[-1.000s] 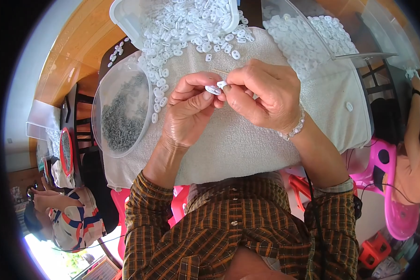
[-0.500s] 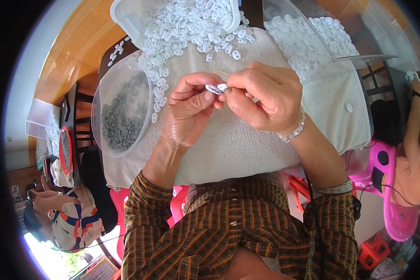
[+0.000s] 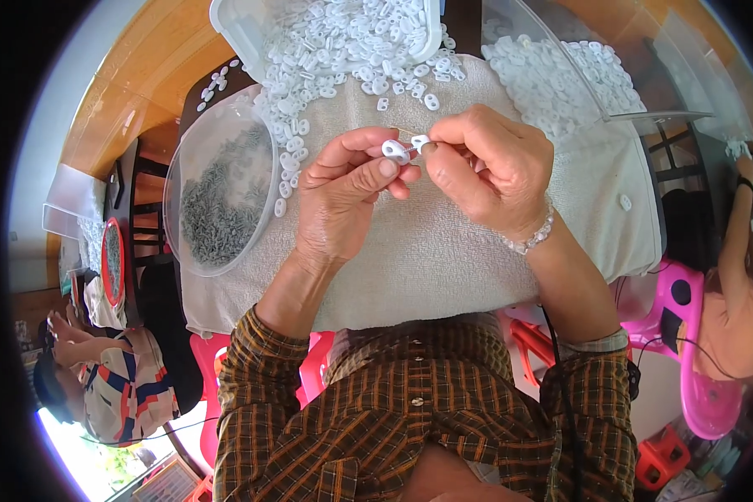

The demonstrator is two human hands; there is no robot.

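Above the towel-covered table, my left hand pinches a small white oval plastic piece with a hole between thumb and fingers. My right hand grips a second small white plastic piece with thumb and forefinger. The two pieces sit close together, end to end, with something thin and greyish between them, too small to make out. A thin tan stick shows just above the pieces, by the fingertips; how it is held is hidden.
A white bin spills many white pieces at the back. To the left stands a round clear tub of small grey parts. A clear box of white pieces sits back right. One loose piece lies right. People sit on both sides.
Both hands have shifted slightly, the right one a little further right. The white pieces have turned and moved slightly apart, and the left piece's hole now shows more plainly.
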